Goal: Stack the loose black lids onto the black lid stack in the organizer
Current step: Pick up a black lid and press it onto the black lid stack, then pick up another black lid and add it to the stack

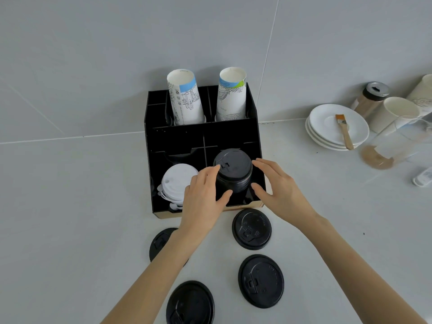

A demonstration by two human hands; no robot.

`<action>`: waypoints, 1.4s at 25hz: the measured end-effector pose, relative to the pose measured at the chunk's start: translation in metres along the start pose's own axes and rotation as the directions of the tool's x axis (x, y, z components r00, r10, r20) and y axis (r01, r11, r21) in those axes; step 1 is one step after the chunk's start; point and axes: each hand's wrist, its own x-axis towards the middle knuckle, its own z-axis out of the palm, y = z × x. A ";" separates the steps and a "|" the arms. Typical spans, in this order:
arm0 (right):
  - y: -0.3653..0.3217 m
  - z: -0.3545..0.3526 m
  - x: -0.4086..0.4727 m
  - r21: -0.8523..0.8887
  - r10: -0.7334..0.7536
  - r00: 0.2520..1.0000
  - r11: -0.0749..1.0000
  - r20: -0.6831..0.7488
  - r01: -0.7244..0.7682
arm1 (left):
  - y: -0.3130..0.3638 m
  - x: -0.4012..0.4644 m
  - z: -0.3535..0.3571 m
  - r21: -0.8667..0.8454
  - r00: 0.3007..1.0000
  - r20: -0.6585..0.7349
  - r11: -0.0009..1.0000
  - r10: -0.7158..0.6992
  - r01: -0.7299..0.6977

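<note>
at the front right compartment of the black organizer [253,127], the black lid stack [233,170] is standing tall, rising above the compartment wall. both hands are flanking it: the left hand [205,194] is resting fingertips and thumb against the stack's left side, loosely curled, seemingly steadying it rather than clamping it; the right hand [278,188] is hovering just beside the right side, fingers spread and open, holding nothing. four loose black lids are lying flat on the table [70,230] in front of the organizer: the nearest lid [252,229] just below the organizer's front edge, another lid [261,281] nearer the person, a third lid [190,302] at the bottom edge, and a half-hidden lid [160,242] under the left forearm. the white lids [177,181] are sitting in the neighbouring compartment. likely risk: the stack is looking high and slightly tilted, so pressing a lid on off-centre could be tipping it sideways or leaving the lid unseated.
</note>
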 end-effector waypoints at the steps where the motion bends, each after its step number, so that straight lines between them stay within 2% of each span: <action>1: 0.001 -0.001 -0.009 0.009 0.004 1.000 1.000 -0.019 -0.004 | 0.001 -0.007 -0.001 -0.006 1.000 -0.002 1.000 0.023 -0.023; 4: 0.007 -0.001 -0.035 0.029 0.020 0.998 0.999 -0.061 -0.018 | 0.004 -0.027 0.002 -0.055 0.998 0.021 0.997 0.059 -0.058; 7: 0.018 0.003 -0.056 0.040 0.057 0.997 0.998 -0.056 -0.054 | 0.004 -0.044 0.014 -0.064 0.992 0.115 0.997 0.051 -0.044; 13: 0.045 0.027 -0.078 0.004 0.163 0.979 0.986 0.124 -0.165 | 0.000 -0.062 0.043 0.025 0.948 0.316 0.999 -0.031 0.025; 17: 0.052 0.041 -0.079 -0.002 0.181 0.959 0.983 0.218 -0.186 | -0.003 -0.065 0.056 0.025 0.934 0.350 0.998 -0.067 0.062; 20: 0.053 0.048 -0.078 0.026 0.181 0.957 0.981 0.224 -0.192 | -0.002 -0.066 0.061 0.006 0.926 0.369 0.997 -0.072 0.075; 29: 0.034 0.051 -0.089 0.041 0.116 0.987 0.992 0.108 -0.121 | -0.002 -0.072 0.047 -0.070 0.949 0.312 0.995 -0.042 0.067; 35: 0.008 0.028 -0.086 0.070 0.019 1.000 0.997 0.004 -0.019 | 0.006 -0.075 0.018 -0.151 0.988 0.147 0.988 0.037 -0.014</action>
